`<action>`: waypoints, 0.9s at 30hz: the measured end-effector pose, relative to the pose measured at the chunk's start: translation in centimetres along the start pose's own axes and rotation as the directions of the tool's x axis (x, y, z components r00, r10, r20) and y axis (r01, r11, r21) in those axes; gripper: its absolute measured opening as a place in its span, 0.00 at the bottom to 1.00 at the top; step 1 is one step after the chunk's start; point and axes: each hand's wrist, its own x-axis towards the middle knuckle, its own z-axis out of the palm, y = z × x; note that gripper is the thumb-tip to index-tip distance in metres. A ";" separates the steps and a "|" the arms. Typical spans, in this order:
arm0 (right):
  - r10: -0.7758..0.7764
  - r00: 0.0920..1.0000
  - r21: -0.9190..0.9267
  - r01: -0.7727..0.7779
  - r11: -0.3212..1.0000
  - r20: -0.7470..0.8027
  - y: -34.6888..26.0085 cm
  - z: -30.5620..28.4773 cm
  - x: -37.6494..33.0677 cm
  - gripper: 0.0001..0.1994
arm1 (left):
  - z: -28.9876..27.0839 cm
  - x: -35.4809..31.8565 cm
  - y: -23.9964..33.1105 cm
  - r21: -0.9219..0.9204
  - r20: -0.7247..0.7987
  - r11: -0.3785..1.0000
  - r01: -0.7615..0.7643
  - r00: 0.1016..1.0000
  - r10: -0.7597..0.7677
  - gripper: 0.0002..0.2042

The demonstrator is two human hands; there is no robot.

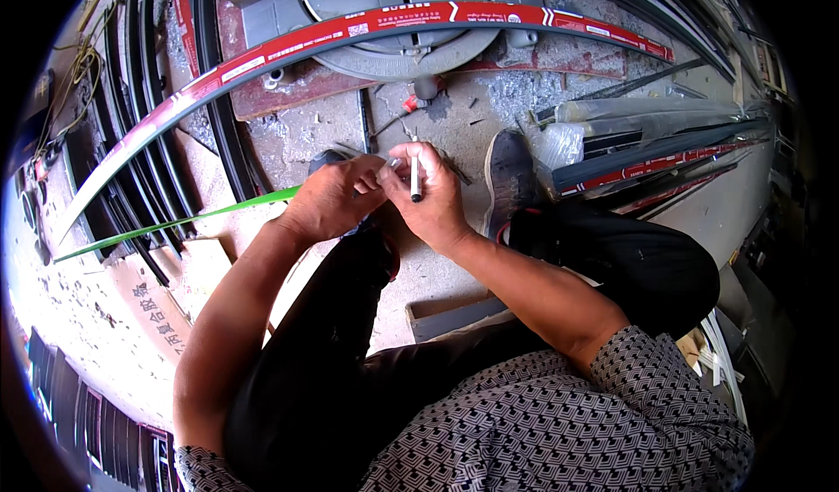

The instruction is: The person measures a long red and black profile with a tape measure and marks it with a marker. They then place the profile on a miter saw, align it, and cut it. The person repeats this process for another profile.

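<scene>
In front of my knees my two hands meet, fingertips close together. My right hand is closed around a slim white pen with a black end, which points down toward me. My left hand has its fingers curled in toward the right one; a small pale bit shows between them, too small to name. A long bright green strip runs from behind my left hand and wrist out to the far left. Whether the left fingers grip that strip is hidden.
A long bar with red film arches across, over a grey round machine base. Dark profiles lie at left, plastic-wrapped ones at right. Cardboard lies at lower left. A grey channel piece sits between my legs.
</scene>
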 end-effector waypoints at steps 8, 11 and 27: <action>-0.113 0.985 -0.020 0.117 0.993 0.129 -1.9 -0.5 0.5 0.08 | -0.3 -0.6 -1.2 0.166 -0.063 0.983 -0.076 0.994 0.087 0.13; -0.078 0.985 -0.029 0.084 0.996 0.157 -3.2 -1.8 1.0 0.11 | -0.5 -0.7 -1.7 0.162 -0.080 0.986 -0.040 0.995 0.054 0.12; 0.145 0.976 0.201 -0.176 0.964 0.163 -2.5 -3.9 2.4 0.12 | -0.9 -0.6 -1.1 0.254 -0.078 0.967 -0.006 0.997 0.027 0.14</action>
